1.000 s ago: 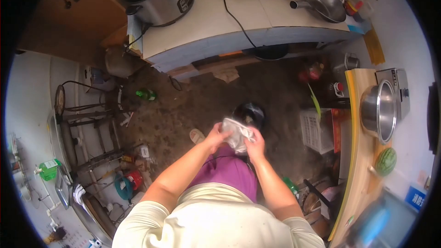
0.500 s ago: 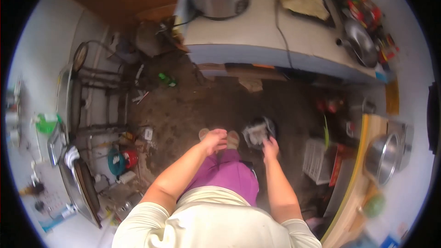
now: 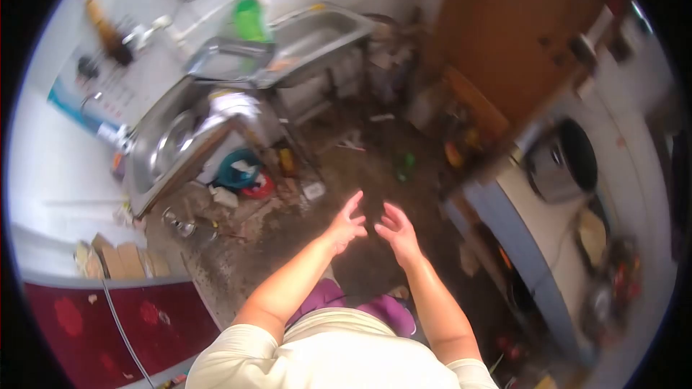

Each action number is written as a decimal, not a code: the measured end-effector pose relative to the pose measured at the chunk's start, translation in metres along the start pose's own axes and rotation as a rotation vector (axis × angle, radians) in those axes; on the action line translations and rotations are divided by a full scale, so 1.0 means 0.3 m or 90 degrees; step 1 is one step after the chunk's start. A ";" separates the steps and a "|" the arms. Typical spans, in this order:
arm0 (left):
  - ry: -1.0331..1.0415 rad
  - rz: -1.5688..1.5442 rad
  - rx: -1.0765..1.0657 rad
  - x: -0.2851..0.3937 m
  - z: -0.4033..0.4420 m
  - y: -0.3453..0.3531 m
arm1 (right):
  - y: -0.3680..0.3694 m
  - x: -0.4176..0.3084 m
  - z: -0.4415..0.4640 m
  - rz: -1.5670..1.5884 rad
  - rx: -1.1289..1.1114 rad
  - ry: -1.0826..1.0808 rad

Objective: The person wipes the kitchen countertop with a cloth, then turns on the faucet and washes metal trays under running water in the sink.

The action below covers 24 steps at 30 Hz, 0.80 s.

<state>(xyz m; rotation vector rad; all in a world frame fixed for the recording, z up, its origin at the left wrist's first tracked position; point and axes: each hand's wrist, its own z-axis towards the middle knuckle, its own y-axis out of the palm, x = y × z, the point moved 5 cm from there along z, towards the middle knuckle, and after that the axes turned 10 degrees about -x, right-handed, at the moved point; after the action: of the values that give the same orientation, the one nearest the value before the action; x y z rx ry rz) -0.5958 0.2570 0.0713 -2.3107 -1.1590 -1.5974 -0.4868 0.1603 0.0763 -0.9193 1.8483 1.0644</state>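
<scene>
Both of my hands are raised in front of my body, over the dark floor [image 3: 317,223]. My left hand [image 3: 347,227] has its fingers apart and holds nothing. Facing it across a small gap, my right hand [image 3: 398,232] is also empty, with thumb and fingers spread. Neither hand touches anything. Beyond them, a green bottle [image 3: 406,166] lies on the floor. To the left of my hands are a teal basin [image 3: 239,170] and a red basin [image 3: 258,186], low beside the sink stand.
A steel sink [image 3: 317,37] and a second basin [image 3: 173,145] line the left wall. On the right, a counter [image 3: 530,205] carries a large pot [image 3: 562,161]. A brown door [image 3: 504,36] stands at the back, a dark red cabinet [image 3: 122,324] at lower left.
My view has swung left toward the sinks. My right hand has come away from the dark container of pale material on the floor and risen near my left hand. Both hands are now spread.
</scene>
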 end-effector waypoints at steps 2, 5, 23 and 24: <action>0.058 -0.054 -0.011 0.135 -0.080 -0.199 | 0.229 -0.039 0.153 0.012 -0.084 -0.022; 0.188 -0.096 0.001 0.288 -0.169 -0.545 | 0.550 -0.063 0.353 -0.021 -0.191 -0.066; 0.373 -0.191 0.430 0.675 -0.590 -1.551 | 1.625 -0.171 1.039 -0.313 -0.458 -0.050; 0.369 -0.205 0.453 0.692 -0.597 -1.599 | 1.668 -0.180 1.073 -0.320 -0.442 -0.078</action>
<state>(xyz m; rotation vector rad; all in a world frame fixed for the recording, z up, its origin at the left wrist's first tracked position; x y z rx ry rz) -1.0022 0.6184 0.1701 -1.1732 -1.6203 -1.4476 -0.8081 0.6531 0.1805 -1.5711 1.0419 1.4058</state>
